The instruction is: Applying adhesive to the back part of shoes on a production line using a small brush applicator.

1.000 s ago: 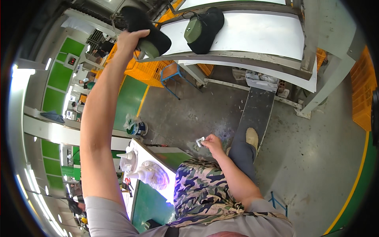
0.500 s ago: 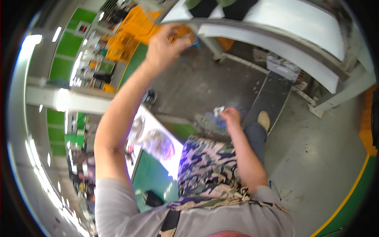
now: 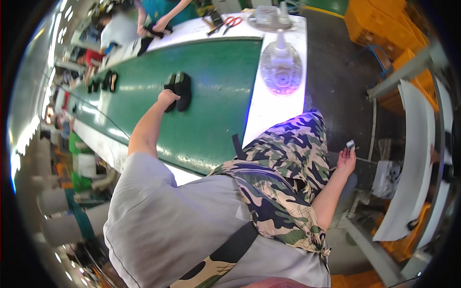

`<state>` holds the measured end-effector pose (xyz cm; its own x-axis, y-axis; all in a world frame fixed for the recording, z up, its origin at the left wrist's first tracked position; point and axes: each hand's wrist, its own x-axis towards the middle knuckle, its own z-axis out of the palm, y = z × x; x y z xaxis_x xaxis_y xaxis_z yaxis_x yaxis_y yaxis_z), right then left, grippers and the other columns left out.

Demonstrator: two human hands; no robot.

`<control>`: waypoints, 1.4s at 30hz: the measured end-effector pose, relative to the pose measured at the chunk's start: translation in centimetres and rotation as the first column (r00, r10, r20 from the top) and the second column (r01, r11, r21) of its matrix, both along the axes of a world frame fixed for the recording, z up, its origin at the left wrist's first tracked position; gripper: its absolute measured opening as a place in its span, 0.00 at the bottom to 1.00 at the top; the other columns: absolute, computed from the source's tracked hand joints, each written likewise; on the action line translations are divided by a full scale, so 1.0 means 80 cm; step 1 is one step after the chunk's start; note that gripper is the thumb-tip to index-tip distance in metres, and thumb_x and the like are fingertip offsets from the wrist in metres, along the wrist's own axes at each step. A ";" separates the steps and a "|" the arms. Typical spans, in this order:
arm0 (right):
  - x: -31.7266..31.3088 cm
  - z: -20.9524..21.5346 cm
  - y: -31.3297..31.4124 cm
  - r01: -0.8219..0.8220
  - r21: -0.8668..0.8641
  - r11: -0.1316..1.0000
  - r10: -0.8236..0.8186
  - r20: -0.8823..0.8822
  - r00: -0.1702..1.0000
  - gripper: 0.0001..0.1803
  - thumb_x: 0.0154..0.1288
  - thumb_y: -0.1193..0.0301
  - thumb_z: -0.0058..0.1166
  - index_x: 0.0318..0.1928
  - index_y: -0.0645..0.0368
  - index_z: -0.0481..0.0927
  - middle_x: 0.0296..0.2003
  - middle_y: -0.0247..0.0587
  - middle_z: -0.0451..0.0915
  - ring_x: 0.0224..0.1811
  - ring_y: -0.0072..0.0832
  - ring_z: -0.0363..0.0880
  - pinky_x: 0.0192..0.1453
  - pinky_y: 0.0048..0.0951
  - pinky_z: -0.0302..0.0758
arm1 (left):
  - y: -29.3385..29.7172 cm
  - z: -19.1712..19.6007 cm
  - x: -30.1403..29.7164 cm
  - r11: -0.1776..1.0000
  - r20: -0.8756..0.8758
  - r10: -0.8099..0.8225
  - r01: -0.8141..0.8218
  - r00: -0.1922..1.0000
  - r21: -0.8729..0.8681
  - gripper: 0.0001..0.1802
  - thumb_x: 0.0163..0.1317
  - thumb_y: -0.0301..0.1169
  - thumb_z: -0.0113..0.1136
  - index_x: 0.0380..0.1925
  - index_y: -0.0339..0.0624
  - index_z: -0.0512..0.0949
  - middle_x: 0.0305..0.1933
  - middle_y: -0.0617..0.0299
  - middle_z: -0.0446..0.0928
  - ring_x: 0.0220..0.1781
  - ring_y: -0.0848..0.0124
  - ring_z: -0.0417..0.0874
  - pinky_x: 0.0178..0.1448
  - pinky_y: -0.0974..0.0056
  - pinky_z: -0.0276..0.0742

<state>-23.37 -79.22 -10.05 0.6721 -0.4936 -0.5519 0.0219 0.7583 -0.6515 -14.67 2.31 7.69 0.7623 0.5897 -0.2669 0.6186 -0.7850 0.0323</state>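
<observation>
At the far left of the frame, pale rollers [image 3: 57, 211] stand stacked in the lower corner; above them, toward the upper left, more dark shoes [image 3: 103, 81] sit in a row on the green conveyor belt [image 3: 221, 91], and other people lean over the white surface [image 3: 201, 26] at the top edge, one of them with hands on a dark item; the left hand [image 3: 167, 98], on an arm stretched out from the grey sleeve, rests on a pair of black shoes [image 3: 177, 90] lying side by side on the belt, left of centre; its fingers curl down onto the nearer shoe, though whether they grip it I cannot tell; red-handled scissors [image 3: 231, 22] lie on the white surface at top centre; a clear dome-shaped lamp [image 3: 281, 72] glows on the white edge strip right of the belt; below it spreads a camouflage apron [image 3: 283, 177]; right of centre, the right hand [image 3: 346, 158] is raised palm-up with fingers loosely spread, pinching a small pale tag [image 3: 350, 143] at its fingertips; orange crates [image 3: 379, 24] fill the upper right, and a curved white rack [image 3: 413, 163] runs down the right side.
</observation>
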 end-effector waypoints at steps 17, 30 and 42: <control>0.183 0.159 0.176 -0.428 -0.650 0.628 0.361 -0.243 0.900 0.06 0.58 0.77 0.67 0.33 0.55 0.80 0.30 0.31 0.81 0.28 0.20 0.78 0.30 0.20 0.74 | 0.027 -0.083 0.095 0.963 0.173 0.146 -0.180 0.974 0.200 0.46 0.41 0.56 0.75 0.58 0.45 0.71 0.63 0.53 0.71 0.64 0.55 0.74 0.66 0.51 0.70; 0.241 0.163 0.290 -0.537 -0.729 0.424 0.577 -0.239 0.781 0.06 0.57 0.77 0.66 0.31 0.61 0.80 0.24 0.29 0.77 0.23 0.14 0.69 0.27 0.18 0.64 | 0.110 -0.110 0.123 0.996 -0.133 0.031 -0.042 0.991 -0.080 0.43 0.39 0.52 0.75 0.56 0.43 0.77 0.66 0.50 0.69 0.64 0.54 0.74 0.66 0.54 0.71; 0.290 0.154 0.349 -0.142 -0.803 -0.578 0.507 -0.490 0.709 0.05 0.48 0.72 0.64 0.27 0.54 0.82 0.27 0.43 0.81 0.35 0.44 0.81 0.40 0.42 0.77 | 0.012 -0.061 -0.020 -0.355 -0.202 -0.888 0.894 -0.414 -0.273 0.16 0.41 0.40 0.64 0.31 0.49 0.88 0.68 0.59 0.68 0.73 0.60 0.61 0.79 0.47 0.46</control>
<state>-0.17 -51.27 2.29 0.9279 0.2735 0.2534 0.3580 -0.8438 -0.3998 -16.24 3.30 2.82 0.1663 -0.8078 -0.5655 -0.9525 -0.2799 0.1197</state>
